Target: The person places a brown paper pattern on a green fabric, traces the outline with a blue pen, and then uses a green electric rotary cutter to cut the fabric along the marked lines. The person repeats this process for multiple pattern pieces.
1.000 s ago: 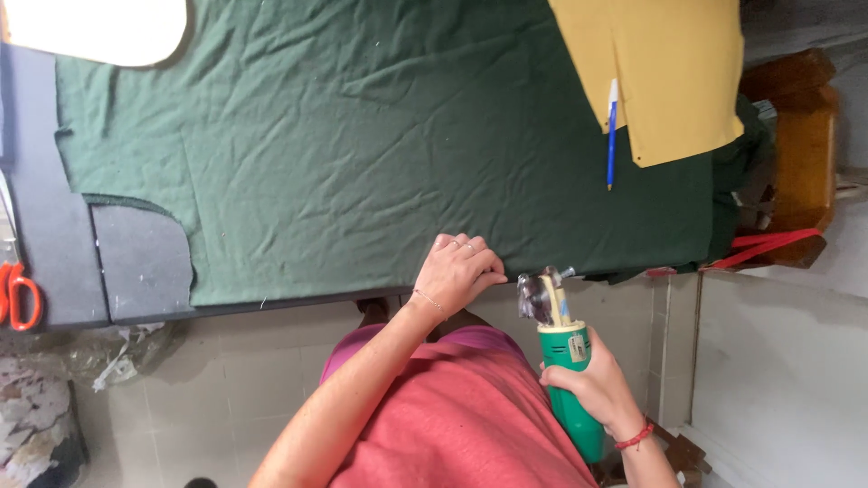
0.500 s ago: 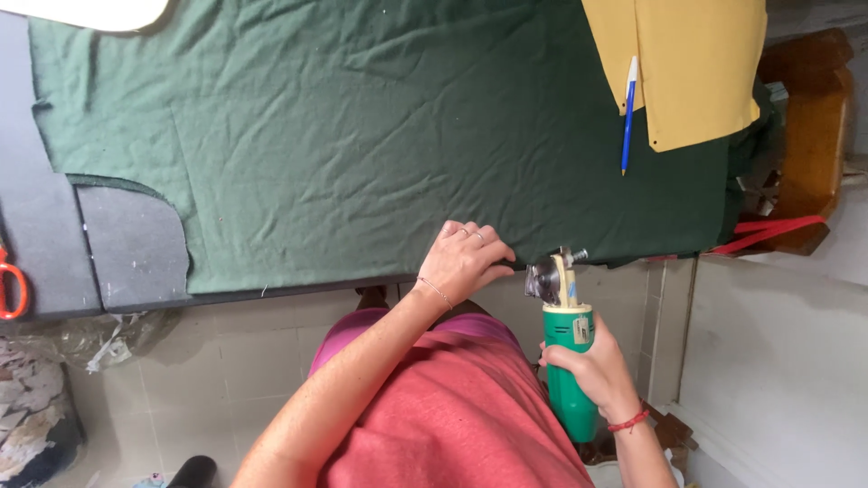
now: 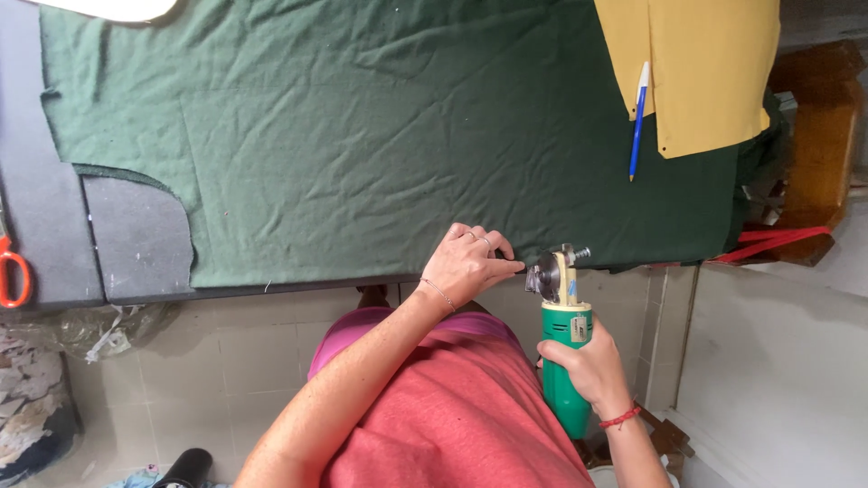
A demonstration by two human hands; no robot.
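I take the green cloth (image 3: 362,136) as my landmark; it lies wrinkled and spread across the grey table (image 3: 45,226), with a curved notch cut from its left corner. Off its left edge I see orange scissors (image 3: 13,276). At its near edge my left hand (image 3: 466,264) presses down, fingers curled and pinching the hem. Just beside that, my right hand (image 3: 588,366) grips a green rotary cutter (image 3: 562,348), its round blade touching the cloth's edge. On its far right corner lie a yellow pattern piece (image 3: 714,63) and a blue pen (image 3: 638,117).
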